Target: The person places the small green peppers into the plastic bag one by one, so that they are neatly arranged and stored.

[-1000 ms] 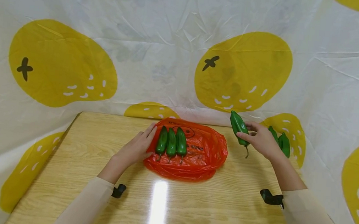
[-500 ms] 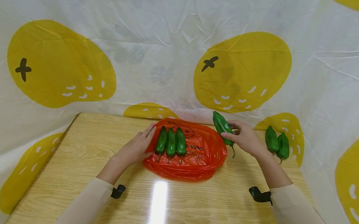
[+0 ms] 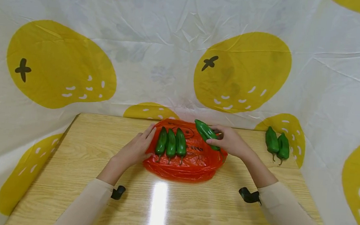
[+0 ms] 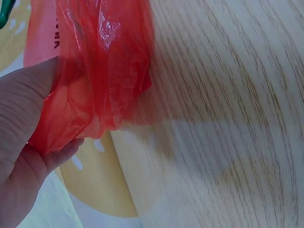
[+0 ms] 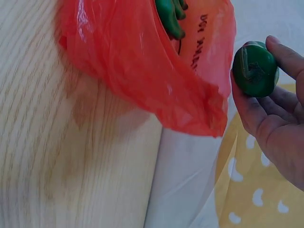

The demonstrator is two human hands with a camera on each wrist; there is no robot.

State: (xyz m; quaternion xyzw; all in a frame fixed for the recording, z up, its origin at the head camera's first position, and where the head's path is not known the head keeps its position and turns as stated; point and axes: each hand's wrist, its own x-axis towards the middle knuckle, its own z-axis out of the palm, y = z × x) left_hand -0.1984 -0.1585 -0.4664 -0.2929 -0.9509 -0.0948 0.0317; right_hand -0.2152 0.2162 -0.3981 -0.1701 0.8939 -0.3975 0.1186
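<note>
A red plastic bag [image 3: 206, 161] lies spread on the wooden table, its rim raised round the edge. Three green peppers [image 3: 171, 143] rest side by side on its left half, stems toward the person. At the bag's left rim is my left hand [image 3: 134, 147]; the left wrist view shows red plastic between its thumb [image 4: 28, 85] and fingers. My right hand [image 3: 229, 141] holds another green pepper [image 3: 205, 132] over the bag's right half, tilted with its tip toward the back left. In the right wrist view that pepper's stem end [image 5: 255, 70] faces the camera between thumb and fingers.
Two more green peppers [image 3: 277, 144] lie together near the table's back right corner. A white cloth [image 3: 158, 60] with yellow fruit prints hangs behind and beside the wooden table [image 3: 101, 130]. Black wrist mounts [image 3: 249, 195] stick out at both sleeves.
My right hand has carried its pepper leftward, from right of the bag to over its right half. The two peppers at the back right are now uncovered. My left hand has stayed in place.
</note>
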